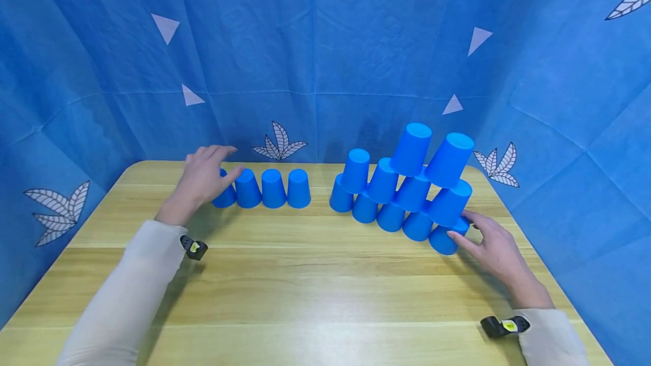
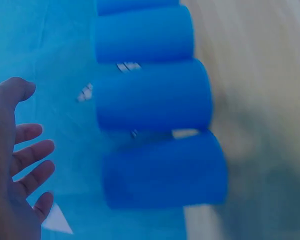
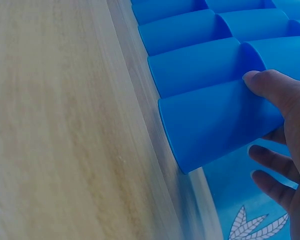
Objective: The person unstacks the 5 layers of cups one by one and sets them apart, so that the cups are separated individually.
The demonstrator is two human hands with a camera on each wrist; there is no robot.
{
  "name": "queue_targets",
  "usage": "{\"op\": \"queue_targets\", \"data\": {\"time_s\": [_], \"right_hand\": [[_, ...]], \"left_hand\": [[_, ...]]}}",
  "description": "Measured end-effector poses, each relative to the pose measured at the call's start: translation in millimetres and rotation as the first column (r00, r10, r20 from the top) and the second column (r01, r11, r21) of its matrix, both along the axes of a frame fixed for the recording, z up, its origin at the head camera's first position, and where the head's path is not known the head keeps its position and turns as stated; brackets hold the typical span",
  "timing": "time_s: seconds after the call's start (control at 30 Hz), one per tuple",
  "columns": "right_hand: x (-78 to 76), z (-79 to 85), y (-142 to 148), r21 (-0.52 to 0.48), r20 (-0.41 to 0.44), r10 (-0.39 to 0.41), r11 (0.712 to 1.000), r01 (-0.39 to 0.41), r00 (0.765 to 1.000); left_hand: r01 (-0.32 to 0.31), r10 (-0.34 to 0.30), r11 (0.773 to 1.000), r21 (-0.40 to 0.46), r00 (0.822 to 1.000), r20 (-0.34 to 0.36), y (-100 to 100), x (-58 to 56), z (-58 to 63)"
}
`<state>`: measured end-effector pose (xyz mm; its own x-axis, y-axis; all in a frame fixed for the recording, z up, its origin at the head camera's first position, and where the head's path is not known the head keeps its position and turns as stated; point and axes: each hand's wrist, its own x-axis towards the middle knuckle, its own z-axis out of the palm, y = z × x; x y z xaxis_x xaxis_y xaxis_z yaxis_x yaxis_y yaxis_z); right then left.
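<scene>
My left hand (image 1: 202, 174) is over the leftmost upside-down blue cup (image 1: 222, 199) of a row on the table, partly covering it from the head camera. In the left wrist view its fingers (image 2: 34, 152) are spread and relaxed, beside the cups and holding nothing. My right hand (image 1: 495, 248) grips the rightmost bottom cup (image 3: 215, 125) of a stacked blue cup wall (image 1: 413, 192). Its thumb (image 3: 272, 86) lies on the near side, with fingers reaching round the far side. Above that cup stand an upper cup (image 1: 450, 203) and a top cup (image 1: 451, 160).
Several single cups (image 1: 273, 190) stand in the left row. The stack has three tiers, with two cups on top, towards its right end. A wooden table (image 1: 305, 298) bears everything, and a blue patterned cloth (image 1: 356, 61) hangs behind and at the sides.
</scene>
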<state>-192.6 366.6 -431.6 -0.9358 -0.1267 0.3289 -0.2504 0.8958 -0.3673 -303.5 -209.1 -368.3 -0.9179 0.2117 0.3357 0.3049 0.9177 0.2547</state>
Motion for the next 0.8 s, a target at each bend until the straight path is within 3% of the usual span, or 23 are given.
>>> {"op": "queue_targets", "data": {"time_s": [0.33, 0.6, 0.8], "right_hand": [[0.1, -0.2, 0.3, 0.001, -0.008, 0.001, 1.0, -0.001, 1.0], [0.3, -2.2, 1.9, -0.01, -0.023, 0.011, 1.0, -0.012, 1.0], [0.2, -0.7, 1.3, -0.014, -0.014, 0.01, 1.0, -0.01, 1.0]], "left_hand": [[0.143, -0.145, 0.989, -0.032, 0.984, -0.101, 52.7, 3.9, 31.2], [0.263, -0.274, 0.961, -0.082, 0.946, -0.174, 99.1, 5.5, 59.2], [0.323, -0.342, 0.938, -0.125, 0.921, -0.186, 133.2, 5.8, 78.2]]}}
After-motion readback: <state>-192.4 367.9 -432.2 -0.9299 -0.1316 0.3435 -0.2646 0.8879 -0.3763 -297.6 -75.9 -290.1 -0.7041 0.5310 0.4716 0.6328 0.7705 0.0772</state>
